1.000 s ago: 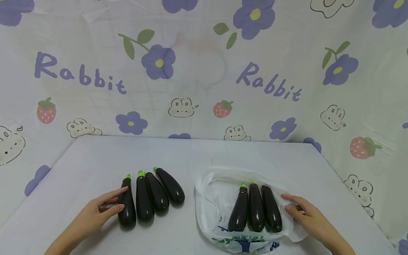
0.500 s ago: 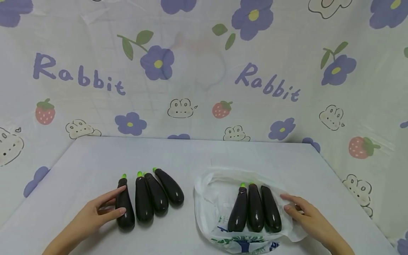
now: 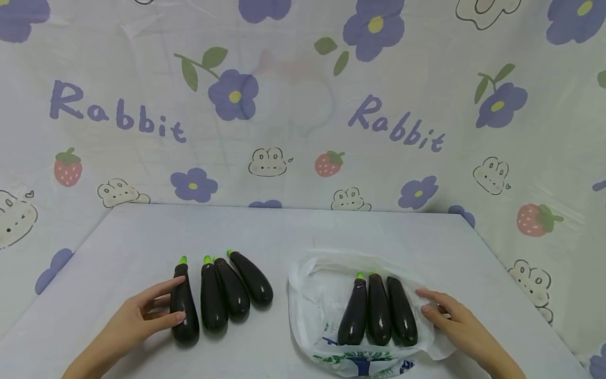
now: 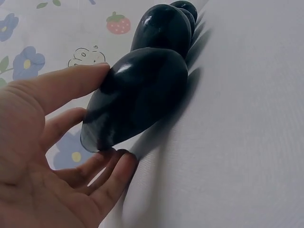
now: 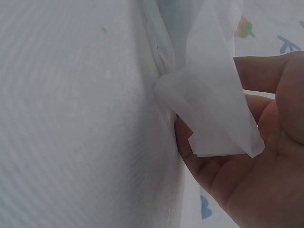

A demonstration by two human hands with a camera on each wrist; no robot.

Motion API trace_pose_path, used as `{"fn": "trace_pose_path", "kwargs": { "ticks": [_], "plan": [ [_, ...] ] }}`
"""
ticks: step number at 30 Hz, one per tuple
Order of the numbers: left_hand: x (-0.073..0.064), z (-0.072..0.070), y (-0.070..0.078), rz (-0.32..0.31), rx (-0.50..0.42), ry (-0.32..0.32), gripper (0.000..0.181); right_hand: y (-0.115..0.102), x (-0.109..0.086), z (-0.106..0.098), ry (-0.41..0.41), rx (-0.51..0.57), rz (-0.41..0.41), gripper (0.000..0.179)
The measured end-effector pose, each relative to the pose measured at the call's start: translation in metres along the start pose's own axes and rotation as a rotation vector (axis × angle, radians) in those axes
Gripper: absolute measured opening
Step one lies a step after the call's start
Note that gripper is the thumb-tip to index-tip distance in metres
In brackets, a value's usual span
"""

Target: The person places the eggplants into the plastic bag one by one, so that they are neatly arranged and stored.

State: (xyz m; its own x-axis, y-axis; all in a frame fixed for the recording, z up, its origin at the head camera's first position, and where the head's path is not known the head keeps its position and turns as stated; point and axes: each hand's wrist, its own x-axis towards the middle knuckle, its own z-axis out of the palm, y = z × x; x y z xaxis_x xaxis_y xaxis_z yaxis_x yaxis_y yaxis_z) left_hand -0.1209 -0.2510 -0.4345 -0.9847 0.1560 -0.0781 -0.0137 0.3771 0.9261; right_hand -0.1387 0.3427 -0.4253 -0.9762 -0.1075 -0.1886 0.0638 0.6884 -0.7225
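My left hand (image 3: 137, 318) holds the leftmost eggplant (image 3: 189, 302) between thumb and fingers; its green stem end points away from me. In the left wrist view, the thumb lies along one side of that dark, glossy eggplant (image 4: 142, 95) and the fingers reach beneath it. On the right, a white plastic bag (image 3: 303, 316) lies spread wide with three eggplants side by side in it, the middle one (image 3: 380, 313) among them. The side of the bag is held by my right hand (image 3: 456, 318); in the right wrist view, thin plastic (image 5: 213, 104) hangs between thumb and fingers.
Three more eggplants lie in a row right of the held one: a near one (image 3: 214, 300), a middle one (image 3: 234, 292) and a slanted one (image 3: 254, 279). White table surface (image 3: 265, 226) runs back to a printed curtain (image 3: 293, 105).
My left hand and its eggplant have shifted slightly left, widening the gap to the neighbouring eggplant. The right hand and the bag stay in place.
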Motion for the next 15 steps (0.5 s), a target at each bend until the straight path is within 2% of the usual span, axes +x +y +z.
{"fn": "trace_pose_path", "kwargs": {
  "ticks": [10,15],
  "plan": [
    [-0.0033,0.0026,0.0017,-0.008,-0.068,0.004,0.069,0.0018,0.0006,0.0004,0.001,0.004,-0.01,0.057],
    [-0.0015,0.0034,0.0,0.011,-0.103,-0.002,0.068,0.0004,0.0001,-0.0003,0.001,0.008,-0.02,0.057]
  ]
}}
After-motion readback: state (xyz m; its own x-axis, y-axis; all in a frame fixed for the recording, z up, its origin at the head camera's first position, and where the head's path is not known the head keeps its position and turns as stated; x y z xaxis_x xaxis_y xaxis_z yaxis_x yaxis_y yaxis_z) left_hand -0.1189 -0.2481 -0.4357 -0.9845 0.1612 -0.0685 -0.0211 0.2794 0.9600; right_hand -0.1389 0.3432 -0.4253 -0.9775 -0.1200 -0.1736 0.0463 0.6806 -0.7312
